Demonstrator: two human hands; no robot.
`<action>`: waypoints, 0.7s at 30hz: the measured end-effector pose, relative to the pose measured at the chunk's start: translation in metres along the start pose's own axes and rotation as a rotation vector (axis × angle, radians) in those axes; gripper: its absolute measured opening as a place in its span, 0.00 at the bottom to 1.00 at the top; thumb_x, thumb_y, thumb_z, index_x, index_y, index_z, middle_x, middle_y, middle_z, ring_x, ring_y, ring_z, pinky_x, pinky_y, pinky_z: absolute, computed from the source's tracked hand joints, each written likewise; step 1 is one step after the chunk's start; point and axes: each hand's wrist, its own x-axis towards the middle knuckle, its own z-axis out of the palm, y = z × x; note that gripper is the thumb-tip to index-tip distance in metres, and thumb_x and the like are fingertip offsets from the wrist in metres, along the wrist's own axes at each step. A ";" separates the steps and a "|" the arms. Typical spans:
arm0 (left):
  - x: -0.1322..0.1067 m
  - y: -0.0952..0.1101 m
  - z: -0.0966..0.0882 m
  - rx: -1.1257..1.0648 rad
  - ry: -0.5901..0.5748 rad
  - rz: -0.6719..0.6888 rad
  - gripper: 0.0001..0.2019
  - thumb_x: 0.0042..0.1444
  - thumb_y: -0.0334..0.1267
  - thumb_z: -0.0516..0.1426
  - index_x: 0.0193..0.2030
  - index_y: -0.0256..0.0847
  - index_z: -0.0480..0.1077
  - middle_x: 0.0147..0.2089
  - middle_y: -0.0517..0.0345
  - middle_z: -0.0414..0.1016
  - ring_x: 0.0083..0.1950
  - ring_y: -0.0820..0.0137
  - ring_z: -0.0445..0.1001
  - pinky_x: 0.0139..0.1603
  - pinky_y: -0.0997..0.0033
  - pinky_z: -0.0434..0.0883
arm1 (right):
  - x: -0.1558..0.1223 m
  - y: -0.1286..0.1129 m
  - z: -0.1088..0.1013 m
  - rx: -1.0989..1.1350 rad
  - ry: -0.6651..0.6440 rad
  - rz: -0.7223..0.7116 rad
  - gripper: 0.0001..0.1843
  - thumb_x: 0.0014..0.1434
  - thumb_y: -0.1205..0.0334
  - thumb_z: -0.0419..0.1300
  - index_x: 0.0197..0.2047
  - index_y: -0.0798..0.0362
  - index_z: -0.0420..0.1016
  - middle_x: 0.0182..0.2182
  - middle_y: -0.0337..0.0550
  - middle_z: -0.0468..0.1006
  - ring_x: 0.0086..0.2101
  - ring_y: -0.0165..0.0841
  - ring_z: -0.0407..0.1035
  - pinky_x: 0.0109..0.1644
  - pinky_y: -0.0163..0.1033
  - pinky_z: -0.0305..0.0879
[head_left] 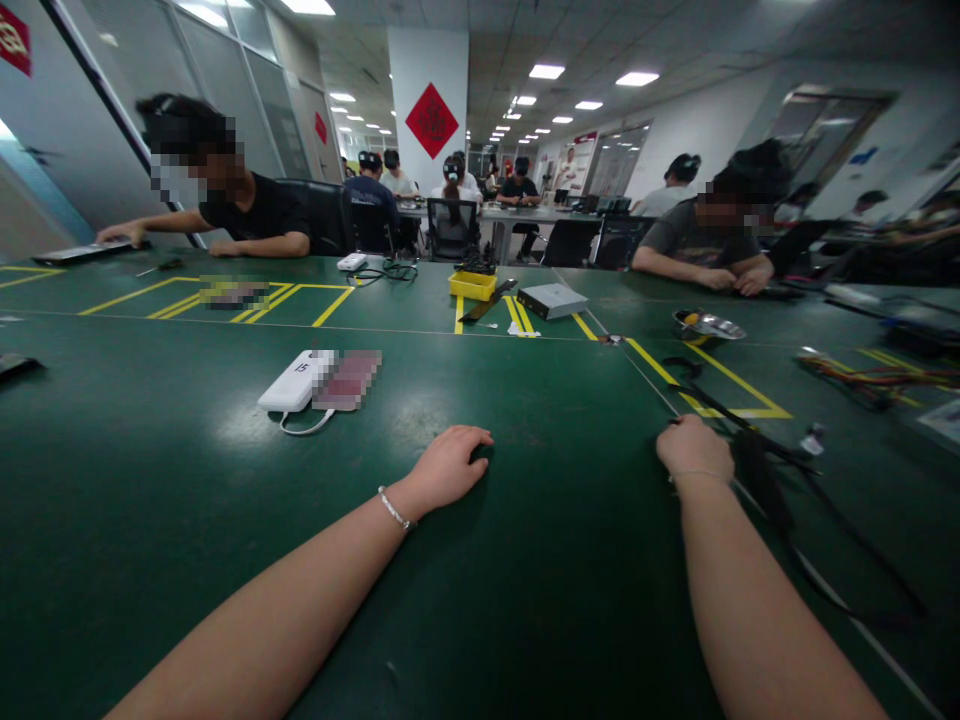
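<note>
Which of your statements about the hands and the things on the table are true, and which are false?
1. The left hand lies palm down on the green table. True.
2. A bracelet is on the left wrist. True.
3. The left hand holds the power bank. False: the power bank lies apart from it, farther off on the table.
4. The black cables lie beside the left hand. False: they lie at the right hand.
</note>
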 end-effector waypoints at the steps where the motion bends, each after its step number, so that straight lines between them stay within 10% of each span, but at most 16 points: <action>1: 0.000 0.000 0.000 0.003 -0.002 0.000 0.14 0.51 0.33 0.52 0.45 0.41 0.67 0.51 0.54 0.70 0.53 0.65 0.66 0.58 0.62 0.60 | -0.001 -0.001 -0.001 0.002 0.005 0.002 0.21 0.56 0.59 0.43 0.50 0.57 0.65 0.42 0.60 0.71 0.43 0.51 0.66 0.39 0.52 0.64; 9: 0.000 0.001 -0.001 -0.014 -0.012 -0.017 0.13 0.53 0.35 0.52 0.46 0.41 0.67 0.51 0.54 0.70 0.53 0.65 0.65 0.58 0.61 0.59 | -0.014 -0.017 -0.005 0.001 0.192 -0.186 0.20 0.58 0.58 0.43 0.48 0.55 0.67 0.40 0.55 0.72 0.40 0.45 0.66 0.39 0.47 0.62; 21: -0.001 0.011 -0.007 -0.317 0.049 -0.159 0.16 0.57 0.42 0.49 0.51 0.42 0.62 0.43 0.55 0.74 0.45 0.67 0.71 0.48 0.65 0.66 | -0.118 -0.102 0.016 0.162 0.085 -1.205 0.10 0.58 0.62 0.49 0.38 0.54 0.69 0.34 0.46 0.72 0.36 0.36 0.65 0.41 0.41 0.59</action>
